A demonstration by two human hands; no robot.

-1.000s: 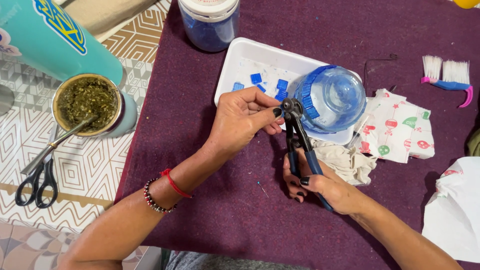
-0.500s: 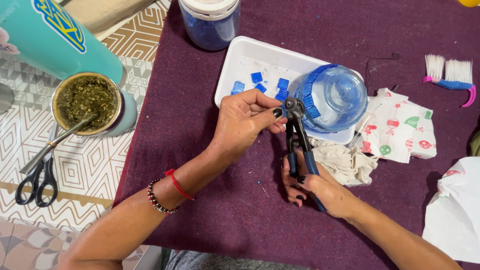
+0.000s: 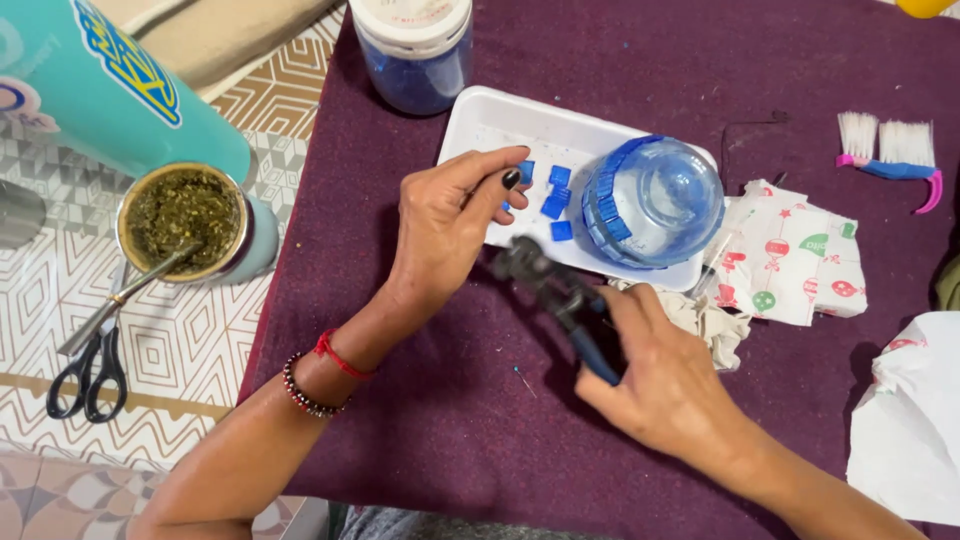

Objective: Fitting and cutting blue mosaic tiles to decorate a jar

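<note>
My left hand [image 3: 445, 220] reaches over the near edge of a white foam tray [image 3: 480, 120], its fingertips close to several loose blue tiles [image 3: 553, 192]. A speck of blue shows at the fingertips; whether they pinch it is unclear. My right hand [image 3: 665, 385] grips blue-handled tile nippers [image 3: 555, 290], with the dark jaws pointing up-left toward the left hand. A clear glass globe [image 3: 655, 200] with blue tiles stuck around its rim lies in the tray's right part.
A purple cloth [image 3: 450, 430] covers the table. On it are a blue jar with a white lid [image 3: 412, 50], printed napkins [image 3: 790, 255], a brush [image 3: 890, 150] and white paper [image 3: 910, 420]. At left stand a teal flask [image 3: 110, 90], a herb cup [image 3: 185, 215] and scissors [image 3: 90, 370].
My left hand left the nipper jaws and moved up to the tray's tiles. The right hand tilted the nippers and drew them down and away from the globe.
</note>
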